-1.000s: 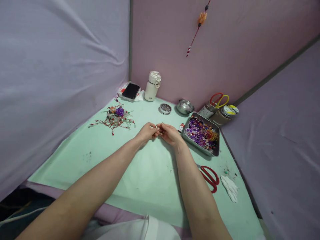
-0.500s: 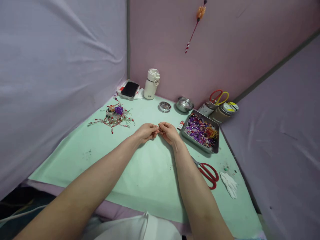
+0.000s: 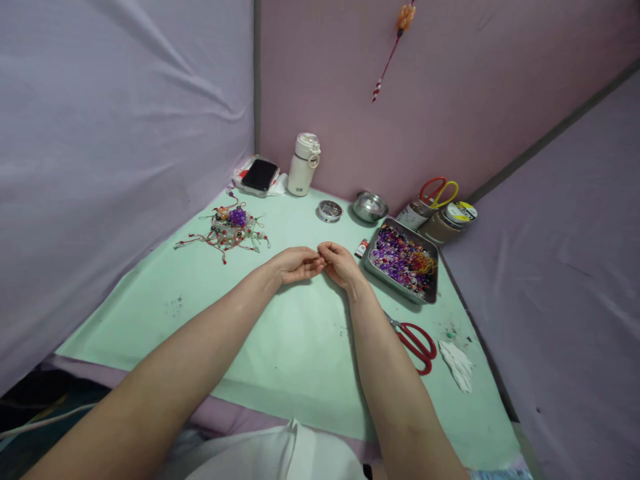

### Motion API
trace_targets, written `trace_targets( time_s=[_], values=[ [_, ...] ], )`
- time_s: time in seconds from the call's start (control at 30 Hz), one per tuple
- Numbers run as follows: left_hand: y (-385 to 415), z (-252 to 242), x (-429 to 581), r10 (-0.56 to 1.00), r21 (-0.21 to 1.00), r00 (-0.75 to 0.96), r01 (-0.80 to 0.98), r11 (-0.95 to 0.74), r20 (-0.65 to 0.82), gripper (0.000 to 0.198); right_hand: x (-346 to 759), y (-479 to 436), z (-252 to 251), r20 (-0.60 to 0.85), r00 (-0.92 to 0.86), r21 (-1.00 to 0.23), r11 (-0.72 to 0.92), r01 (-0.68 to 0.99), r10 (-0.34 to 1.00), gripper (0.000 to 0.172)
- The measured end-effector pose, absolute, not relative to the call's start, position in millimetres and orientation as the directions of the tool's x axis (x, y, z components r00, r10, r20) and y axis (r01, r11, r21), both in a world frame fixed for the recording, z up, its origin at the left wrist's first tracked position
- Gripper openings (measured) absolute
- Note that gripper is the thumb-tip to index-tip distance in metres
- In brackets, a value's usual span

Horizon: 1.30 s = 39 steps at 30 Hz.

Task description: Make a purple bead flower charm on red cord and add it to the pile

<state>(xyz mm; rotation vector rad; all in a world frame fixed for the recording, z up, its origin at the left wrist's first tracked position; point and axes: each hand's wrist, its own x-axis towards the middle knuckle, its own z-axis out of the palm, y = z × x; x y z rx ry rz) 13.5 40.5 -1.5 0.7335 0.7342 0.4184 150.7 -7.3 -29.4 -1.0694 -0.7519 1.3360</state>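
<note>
Over the middle of the pale green table cover (image 3: 280, 353), my left hand (image 3: 301, 264) and my right hand (image 3: 340, 263) meet at the fingertips. Both are pinched closed, and whatever lies between the fingers is too small or hidden to make out. To their left lies a pile of beaded strings (image 3: 233, 227) with red cords, clear beads and a purple bead cluster. On the right, a metal tray (image 3: 400, 291) holds many purple, clear and red beads with some orange thread. A small red and white box (image 3: 361, 249) sits between my right hand and the tray.
Red-handled scissors (image 3: 420, 347) lie beside my right forearm, with a crumpled white tissue (image 3: 457, 365) further right. Behind stand a round tin (image 3: 330, 211), a metal bowl (image 3: 370, 207), a white bottle (image 3: 303, 165), a phone (image 3: 261, 175) and jars (image 3: 440, 227). A beaded string (image 3: 387, 61) hangs at the wall.
My left hand's fingers have straightened somewhat and shifted slightly right, against my right fingertips. My right hand keeps its pinch. The objects on the table stay in place.
</note>
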Motion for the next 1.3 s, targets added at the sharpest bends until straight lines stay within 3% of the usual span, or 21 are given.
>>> trace_targets(
  time_s=[0.37, 0.63, 0.87, 1.03, 1.07, 1.1, 1.2, 1.3],
  values=[
    [33, -3, 16, 0.786, 0.907, 0.516, -0.040, 0.419, -0.341, 0.013, 152, -6, -31, -0.126, 0.161, -0.900, -0.044, -0.433, 0.979, 0.033],
    [32, 0, 15, 0.824, 0.935, 0.470, 0.006, 0.354, -0.315, 0.011, 153, -4, -31, -0.114, 0.204, -0.893, -0.010, -0.451, 0.972, 0.032],
    [33, 2, 16, 0.869, 0.957, 0.419, 0.003, 0.289, -0.264, 0.008, 145, -3, -25, -0.126, 0.327, -0.937, -0.004, -0.348, 0.937, 0.032],
    [33, 6, 18, 0.910, 0.974, 0.361, -0.024, 0.226, -0.203, 0.013, 129, -36, -16, -0.080, 0.541, -0.986, 0.013, -0.165, 0.837, 0.018],
    [34, 7, 19, 0.916, 0.976, 0.353, -0.033, 0.216, -0.190, 0.013, 128, -50, -12, -0.038, 0.572, -0.995, 0.023, -0.100, 0.819, 0.014],
    [34, 7, 20, 0.919, 0.977, 0.350, -0.041, 0.207, -0.180, 0.013, 128, -66, -8, 0.070, 0.569, -0.996, 0.024, 0.088, 0.819, 0.010],
    [34, 7, 21, 0.927, 0.979, 0.337, -0.053, 0.196, -0.167, 0.011, 144, -123, 7, 0.220, 0.465, -0.855, -0.060, 0.515, 0.858, 0.006],
    [33, 8, 21, 0.934, 0.979, 0.315, -0.061, 0.194, -0.165, 0.007, 180, -177, 19, 0.139, 0.514, -0.600, -0.341, 0.723, 0.846, 0.011]
  ],
)
